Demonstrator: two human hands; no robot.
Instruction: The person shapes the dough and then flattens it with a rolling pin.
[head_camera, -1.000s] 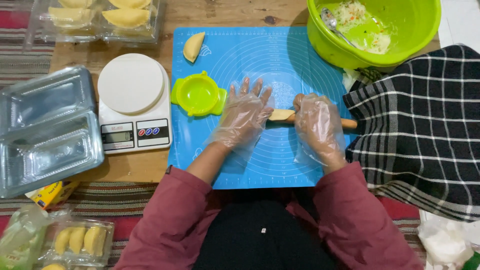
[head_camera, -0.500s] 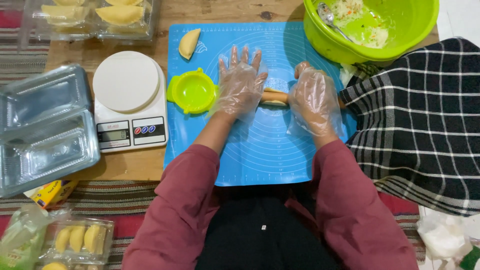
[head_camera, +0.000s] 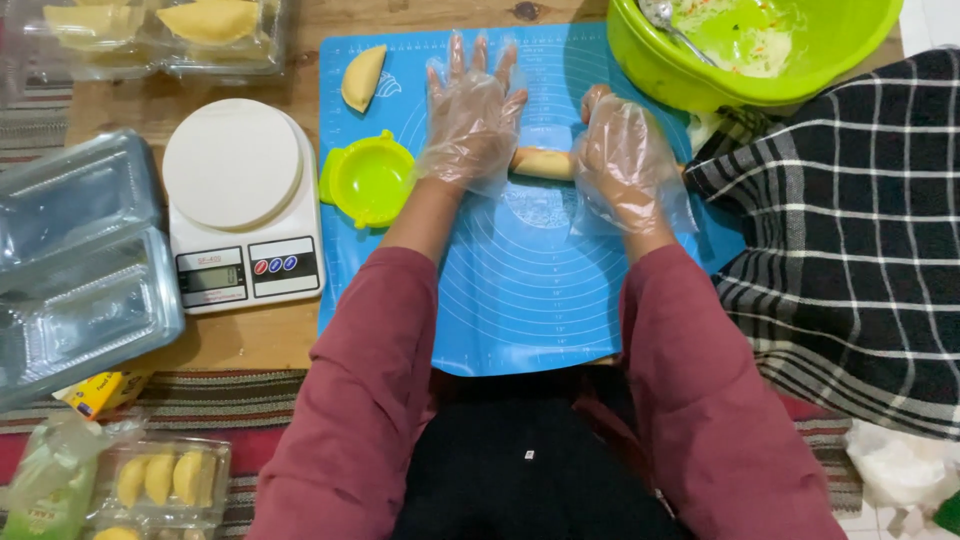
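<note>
Your left hand (head_camera: 470, 110) and right hand (head_camera: 622, 160) lie flat, fingers spread, on a wooden rolling pin (head_camera: 543, 163) in the middle of the blue mat (head_camera: 520, 290). A green dumpling mould (head_camera: 368, 180) sits at the mat's left edge, just beside your left hand.

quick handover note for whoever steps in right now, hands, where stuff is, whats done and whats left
Left hand and right hand, both in clear gloves, press flat on a wooden rolling pin lying across the blue mat.
Green dumpling press sits at the mat's left edge, the scale beside it, the green filling bowl at top right.
Done: one folded pastry on the mat.
Left: the dough under the pin is hidden, so its state is unclear.
</note>
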